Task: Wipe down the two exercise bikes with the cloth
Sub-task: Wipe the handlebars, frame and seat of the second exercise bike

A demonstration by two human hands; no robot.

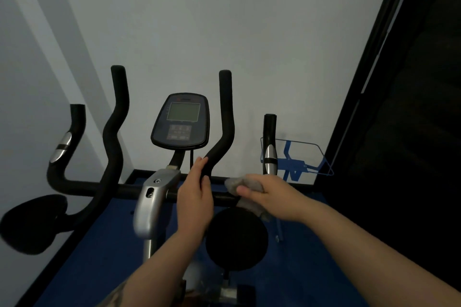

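Left hand [195,193] grips the exercise bike's black handlebar [225,117]; right hand [264,190] clutches a grey cloth [239,183] against the crossbar [99,188].

The room is dim and the picture soft and slightly grainy, with a cool grey cast over the wall [224,20], where pale bands of light and shadow slant down at the left. The right side falls into near black, so nothing can be made out there, and the black handlebar [112,187] shows little surface detail. The wide lens bends straight lines toward the edges, and the silver post [147,209] and the parts near the bottom edge are smeared with blur.
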